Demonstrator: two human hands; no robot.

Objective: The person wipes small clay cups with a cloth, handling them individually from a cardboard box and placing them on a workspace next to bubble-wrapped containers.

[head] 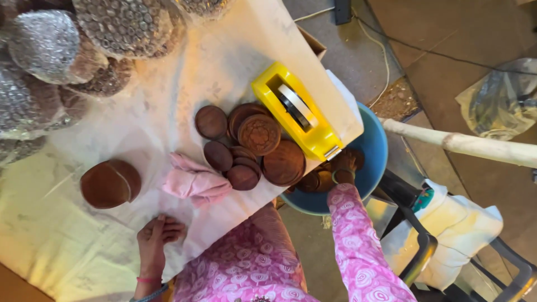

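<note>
My left hand rests flat on the white table cover near the front edge, fingers slightly apart, holding nothing. My right hand reaches down into a blue tub beside the table and closes around a round brown wooden piece among others lying in it. On the table lies a heap of round carved wooden discs, a separate stack of wooden discs to the left, and a crumpled pink cloth between them.
A yellow tape dispenser sits at the table's right edge above the tub. Bubble-wrapped bundles crowd the far left of the table. A pale wooden pole, a black-framed chair with white cloth, cables and a plastic bag occupy the floor to the right.
</note>
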